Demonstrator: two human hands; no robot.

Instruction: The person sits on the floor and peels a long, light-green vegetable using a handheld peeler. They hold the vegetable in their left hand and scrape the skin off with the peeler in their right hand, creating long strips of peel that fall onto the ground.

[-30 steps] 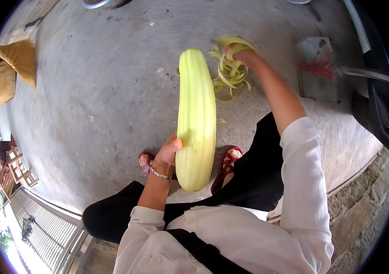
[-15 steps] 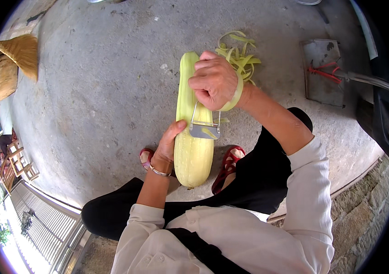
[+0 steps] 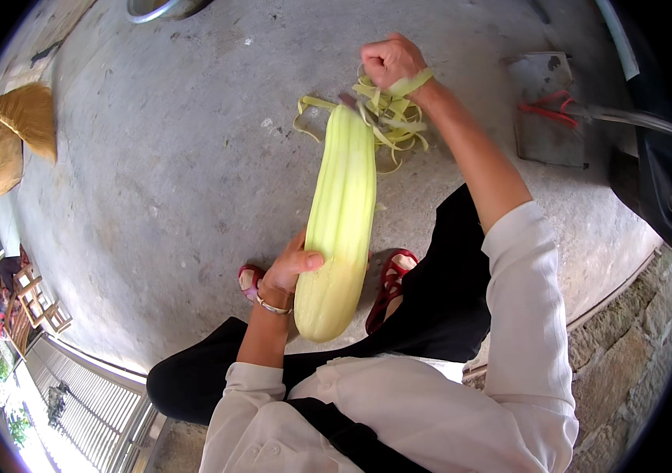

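Observation:
A long, thick pale-green squash (image 3: 341,197), its skin partly peeled in lengthwise bands, is held out in front of me above the floor. My left hand (image 3: 292,264) grips its near part from the left side, with the thumb on top. Just past the squash's far end, my right hand (image 3: 393,61) is closed on a metal peeler (image 3: 363,110), whose blade end is smeared by motion. A strip of peel (image 3: 412,83) hangs over my right wrist. Several curled peelings (image 3: 399,130) lie in a heap on the floor beyond the squash.
Grey concrete floor (image 3: 170,173) surrounds my feet in red sandals (image 3: 392,284). To the right are a dustpan-like metal sheet (image 3: 542,110) and a rod with red ties (image 3: 552,109). A straw broom (image 3: 28,114) is at far left, a metal basin (image 3: 164,9) at the back.
My right hand and the peeler have moved away from me, from the middle of the squash to beyond its far end. My left hand and the squash have shifted slightly nearer.

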